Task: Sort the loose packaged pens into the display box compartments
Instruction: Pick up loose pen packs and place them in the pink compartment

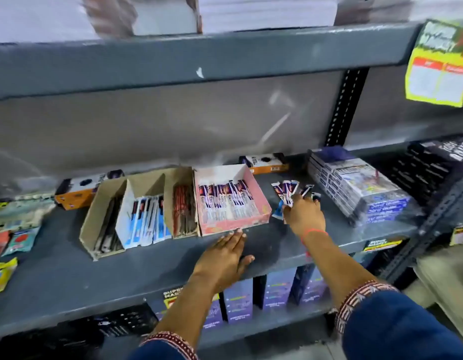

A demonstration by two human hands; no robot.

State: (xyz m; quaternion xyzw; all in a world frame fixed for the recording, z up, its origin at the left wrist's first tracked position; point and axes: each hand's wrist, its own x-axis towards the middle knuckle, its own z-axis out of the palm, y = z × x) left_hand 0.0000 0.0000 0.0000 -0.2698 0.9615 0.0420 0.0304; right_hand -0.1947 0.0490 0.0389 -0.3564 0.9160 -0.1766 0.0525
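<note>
A pink display box point(261, 201) on the grey shelf holds a row of purple-and-white packaged pens point(222, 198). To its left stands a brown cardboard box point(95, 211) with compartments of dark pens, blue-and-white pens point(147, 219) and red pens point(182, 206). Just right of the pink box, my right hand point(304, 215) grips a fanned bunch of loose packaged pens point(287, 189). My left hand point(225, 253) lies flat on the shelf, fingers together, fingertips touching the pink box's front edge.
A shrink-wrapped stack of blue boxes point(360, 188) sits to the right. Orange-and-black boxes point(266, 163) stand at the back. Loose packets point(14, 224) lie at the far left. A shelf beam point(173, 61) runs overhead. Purple cartons point(238, 300) fill the lower shelf.
</note>
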